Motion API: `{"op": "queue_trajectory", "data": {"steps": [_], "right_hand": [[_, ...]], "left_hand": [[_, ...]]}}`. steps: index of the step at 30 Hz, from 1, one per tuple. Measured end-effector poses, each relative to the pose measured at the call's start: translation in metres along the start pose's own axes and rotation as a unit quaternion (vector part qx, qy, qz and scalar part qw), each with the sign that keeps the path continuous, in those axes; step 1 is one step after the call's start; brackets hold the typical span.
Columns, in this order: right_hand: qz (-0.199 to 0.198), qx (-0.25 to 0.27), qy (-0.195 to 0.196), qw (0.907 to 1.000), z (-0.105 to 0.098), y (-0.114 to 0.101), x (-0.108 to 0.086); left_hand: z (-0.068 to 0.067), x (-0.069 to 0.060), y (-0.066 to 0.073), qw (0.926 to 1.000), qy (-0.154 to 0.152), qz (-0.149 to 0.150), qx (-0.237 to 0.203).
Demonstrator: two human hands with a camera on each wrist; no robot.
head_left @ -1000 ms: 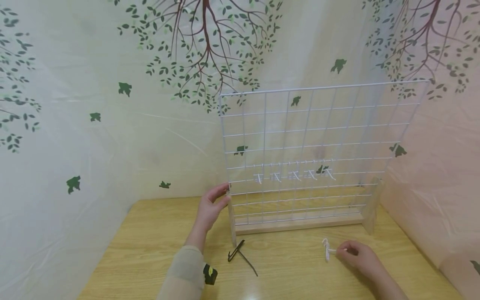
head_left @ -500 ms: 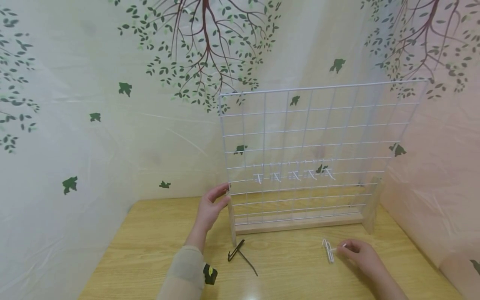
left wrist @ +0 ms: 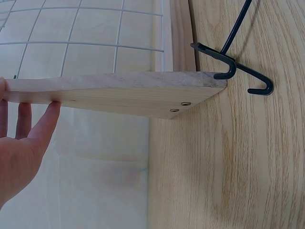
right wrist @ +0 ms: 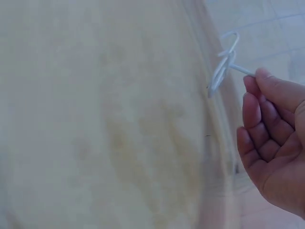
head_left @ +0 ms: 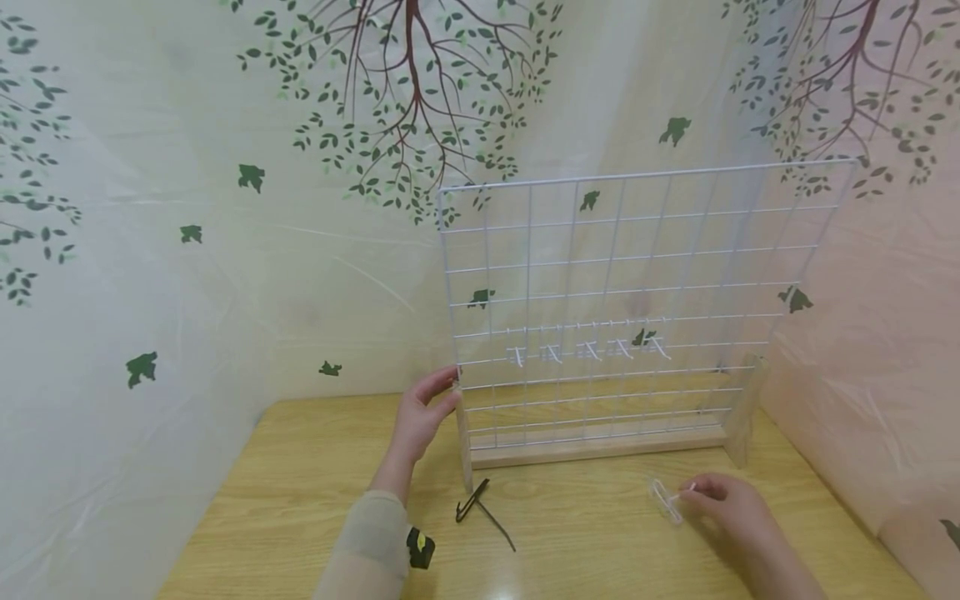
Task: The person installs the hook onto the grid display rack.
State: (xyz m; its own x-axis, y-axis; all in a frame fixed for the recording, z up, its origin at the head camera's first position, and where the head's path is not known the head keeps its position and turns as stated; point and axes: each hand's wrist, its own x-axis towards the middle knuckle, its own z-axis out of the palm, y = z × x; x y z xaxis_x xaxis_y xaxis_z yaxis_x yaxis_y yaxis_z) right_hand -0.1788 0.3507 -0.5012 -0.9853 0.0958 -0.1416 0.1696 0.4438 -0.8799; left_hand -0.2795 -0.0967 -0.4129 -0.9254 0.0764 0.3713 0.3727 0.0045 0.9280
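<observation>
My right hand (head_left: pixel 731 508) pinches the thin stem of a white wire hook (head_left: pixel 666 502) between thumb and fingertips, just above the table. In the right wrist view the white hook's looped end points away from the fingertips. My left hand (head_left: pixel 422 417) grips the left wooden side board (left wrist: pixel 119 95) of the stand near its upper end, fingertips against its edge and face. That stand carries an upright white wire grid (head_left: pixel 611 250). Several white hooks (head_left: pixel 588 352) hang in a row across the grid's middle.
A black hook (head_left: pixel 474 502) lies on the wooden table (head_left: pixel 300 500) by the stand's left foot. A small black object with a yellow-green mark (head_left: pixel 421 548) is beside the left forearm. A leaf-patterned curtain (head_left: pixel 337 275) stands behind the grid.
The white hook has turned within my right fingertips, its looped end tilting and shifting slightly right. My left hand and the grid have stayed put.
</observation>
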Motion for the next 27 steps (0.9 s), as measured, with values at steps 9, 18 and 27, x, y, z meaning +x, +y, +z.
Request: {"op": "queue_trajectory", "data": {"steps": [9, 18, 27], "right_hand": [[-0.059, -0.136, 0.046, 0.9879, -0.024, -0.02, -0.006], [-0.06, -0.11, 0.066, 0.99, -0.052, -0.041, -0.013], [-0.045, -0.085, 0.101, 0.9902, -0.071, -0.063, -0.019]], "left_hand": [[0.0, 0.0, 0.001, 1.0, -0.001, -0.002, -0.001], [0.0, 0.001, 0.0, 0.9999, 0.001, -0.013, 0.0], [0.0, 0.002, 0.0, 0.9998, 0.002, -0.018, -0.004]]}}
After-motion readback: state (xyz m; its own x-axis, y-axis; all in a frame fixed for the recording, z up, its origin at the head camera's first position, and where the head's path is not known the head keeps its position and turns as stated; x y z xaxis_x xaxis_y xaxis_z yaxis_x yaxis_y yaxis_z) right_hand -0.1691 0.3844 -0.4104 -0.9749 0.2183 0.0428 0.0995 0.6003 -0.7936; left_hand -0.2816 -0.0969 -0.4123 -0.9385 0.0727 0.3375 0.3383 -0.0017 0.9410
